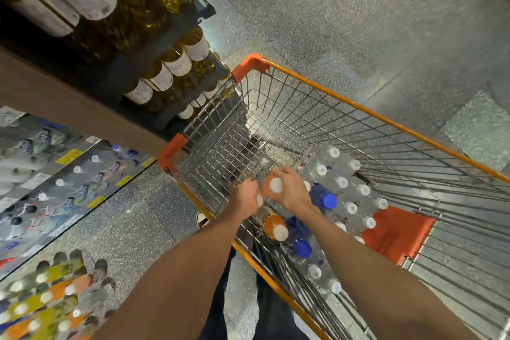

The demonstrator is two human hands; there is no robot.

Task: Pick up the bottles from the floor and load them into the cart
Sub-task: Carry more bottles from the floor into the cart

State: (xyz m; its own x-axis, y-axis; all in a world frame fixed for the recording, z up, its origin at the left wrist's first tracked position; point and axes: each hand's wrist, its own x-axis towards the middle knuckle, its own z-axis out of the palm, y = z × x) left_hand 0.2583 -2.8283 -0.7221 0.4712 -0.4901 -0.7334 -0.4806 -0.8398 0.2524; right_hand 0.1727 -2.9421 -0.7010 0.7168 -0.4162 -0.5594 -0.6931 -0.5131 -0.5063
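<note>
Both my arms reach into the wire cart (325, 94) with the orange rim. My right hand (289, 190) grips an orange bottle with a white cap (274, 185) from above. My left hand (247, 197) holds another bottle, of which only a white cap (260, 200) shows. Beneath them another orange bottle (274, 226) stands in the cart beside several clear water bottles (342, 182) and blue-capped bottles (324, 199). A cluster of orange and green bottles (47, 298) stands on the floor at lower left.
Shelves of bottled water (69, 174) line the left. A dark rack of glass bottles (171, 63) stands at upper left, close to the cart's front corner. An orange child-seat flap (394, 234) sits at the cart's near end. Speckled floor (358, 22) stretches beyond.
</note>
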